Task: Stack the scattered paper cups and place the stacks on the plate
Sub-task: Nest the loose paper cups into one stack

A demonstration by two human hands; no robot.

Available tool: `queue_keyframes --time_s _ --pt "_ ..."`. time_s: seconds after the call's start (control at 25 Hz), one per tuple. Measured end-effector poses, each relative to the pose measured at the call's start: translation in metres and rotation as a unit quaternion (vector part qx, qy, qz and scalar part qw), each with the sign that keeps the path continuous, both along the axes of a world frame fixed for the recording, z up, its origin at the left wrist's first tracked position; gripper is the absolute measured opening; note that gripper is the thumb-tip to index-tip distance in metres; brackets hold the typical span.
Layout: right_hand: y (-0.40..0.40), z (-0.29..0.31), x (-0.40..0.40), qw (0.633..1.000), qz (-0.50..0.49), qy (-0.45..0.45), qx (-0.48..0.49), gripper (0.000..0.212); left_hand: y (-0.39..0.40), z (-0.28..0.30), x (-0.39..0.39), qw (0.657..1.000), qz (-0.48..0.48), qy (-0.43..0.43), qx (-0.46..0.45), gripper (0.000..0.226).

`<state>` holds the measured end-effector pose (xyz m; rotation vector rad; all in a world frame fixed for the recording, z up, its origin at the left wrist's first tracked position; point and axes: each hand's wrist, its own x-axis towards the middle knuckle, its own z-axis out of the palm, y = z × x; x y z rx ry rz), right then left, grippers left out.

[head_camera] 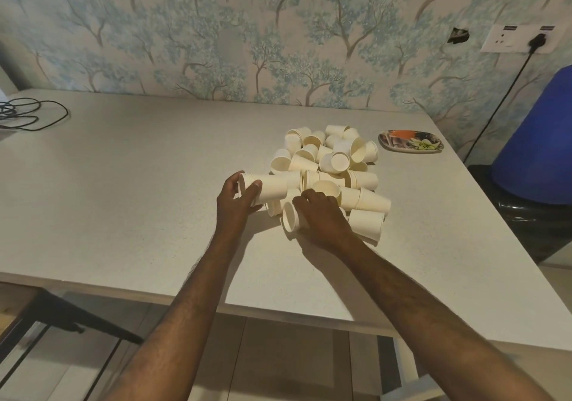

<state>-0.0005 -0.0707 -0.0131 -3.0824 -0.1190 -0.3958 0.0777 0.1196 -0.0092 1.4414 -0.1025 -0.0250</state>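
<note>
A heap of several cream paper cups (332, 156) lies on its sides in the middle right of the white table (139, 184). My left hand (236, 201) grips a short stack of cups (272, 187) lying on its side at the heap's near left. My right hand (322, 215) reaches into the near edge of the heap and curls round a single cup (289, 216) whose mouth faces left. The patterned plate (410, 142) sits beyond the heap to the right, with no cups on it.
A black cable (34, 113) coils at the table's far left. A blue container (538, 140) stands off the table's right edge, under a wall socket (517, 38). A dark chair frame (62, 317) is below the near left edge.
</note>
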Motion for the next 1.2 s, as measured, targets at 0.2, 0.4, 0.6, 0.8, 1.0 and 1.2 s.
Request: queue_keyframes --time_s 0.2,0.4,0.6,0.8,1.0,1.2 --pt "-0.003 0.026 -0.002 0.993 0.020 -0.058 0.105 0.063 0.002 0.002 0.000 1.000 -0.022 -0.009 0.020 0.050" --pt "0.009 0.042 0.002 0.987 0.037 -0.087 0.127 0.065 -0.014 0.009 -0.005 0.996 -0.058 -0.031 0.054 0.062" --pt "0.010 0.047 -0.001 0.980 0.046 -0.084 0.174 0.076 -0.028 0.012 -0.008 0.992 -0.104 -0.052 0.053 0.056" --pt "-0.025 0.032 -0.018 0.971 -0.134 -0.043 0.195 0.067 -0.027 0.012 -0.004 0.998 -0.051 -0.040 -0.002 0.060" --pt "-0.034 0.015 -0.028 0.961 -0.258 0.028 0.095 0.059 -0.032 0.008 -0.004 0.998 -0.043 -0.037 0.006 0.061" --pt "-0.021 0.014 -0.033 0.961 -0.239 0.065 0.121 0.065 -0.033 0.006 -0.005 0.998 -0.040 -0.051 0.021 0.060"
